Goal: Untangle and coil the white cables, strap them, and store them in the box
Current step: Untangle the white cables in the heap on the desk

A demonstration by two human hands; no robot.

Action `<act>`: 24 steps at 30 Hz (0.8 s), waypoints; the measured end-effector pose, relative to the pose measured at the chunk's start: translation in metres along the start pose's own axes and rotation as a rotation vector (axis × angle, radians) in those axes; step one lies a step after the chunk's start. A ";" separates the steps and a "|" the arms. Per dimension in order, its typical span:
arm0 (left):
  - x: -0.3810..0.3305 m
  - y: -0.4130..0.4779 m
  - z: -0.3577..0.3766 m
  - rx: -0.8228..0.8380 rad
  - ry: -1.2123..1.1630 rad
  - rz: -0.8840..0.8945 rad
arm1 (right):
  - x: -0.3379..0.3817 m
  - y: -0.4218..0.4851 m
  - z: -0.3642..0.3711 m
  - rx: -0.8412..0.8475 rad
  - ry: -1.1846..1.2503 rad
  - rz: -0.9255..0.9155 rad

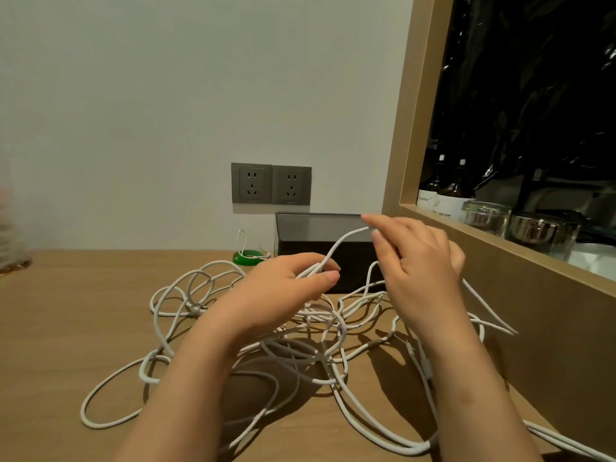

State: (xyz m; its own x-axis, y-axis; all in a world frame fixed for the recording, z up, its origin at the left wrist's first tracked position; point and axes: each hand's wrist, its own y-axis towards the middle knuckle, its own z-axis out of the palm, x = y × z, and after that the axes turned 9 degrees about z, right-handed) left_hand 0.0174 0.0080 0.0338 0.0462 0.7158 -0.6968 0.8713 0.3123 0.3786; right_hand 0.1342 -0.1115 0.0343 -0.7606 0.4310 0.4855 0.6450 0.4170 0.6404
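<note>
A tangle of white cables (pixel 200 288) sprawls over the wooden desk (pixel 66 328). My left hand (pixel 276 288) pinches one white cable between thumb and fingers. That strand (pixel 343 241) rises to the right, where my right hand (pixel 420 258) holds its end between thumb and forefinger. Behind both hands, against the wall, stands the dark open box (pixel 320 228). A green roll of strap ties (pixel 247 255) lies left of the box, with a thin white loop beside it.
Two grey wall sockets (pixel 271 184) sit above the box. A wood-framed ledge (pixel 483 241) on the right holds dark bottles (pixel 446 191) and glass jars (pixel 486 216). A blurred object (pixel 10 248) stands at the far left edge of the desk.
</note>
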 end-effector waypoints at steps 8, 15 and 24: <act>0.001 0.000 -0.003 -0.037 -0.591 -0.014 | 0.000 -0.002 0.002 -0.119 0.230 0.047; 0.003 0.003 -0.002 -0.259 -0.993 -0.115 | 0.011 -0.005 0.005 -0.123 0.277 -0.069; 0.002 0.012 0.001 -0.559 -1.195 -0.193 | 0.016 -0.006 0.017 0.006 0.199 -0.112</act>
State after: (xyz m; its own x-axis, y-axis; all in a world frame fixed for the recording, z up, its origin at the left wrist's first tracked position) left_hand 0.0287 0.0128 0.0365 0.5935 -0.2624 -0.7609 0.6090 0.7644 0.2115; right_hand 0.1198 -0.0939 0.0283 -0.8266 0.2153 0.5199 0.5557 0.4580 0.6938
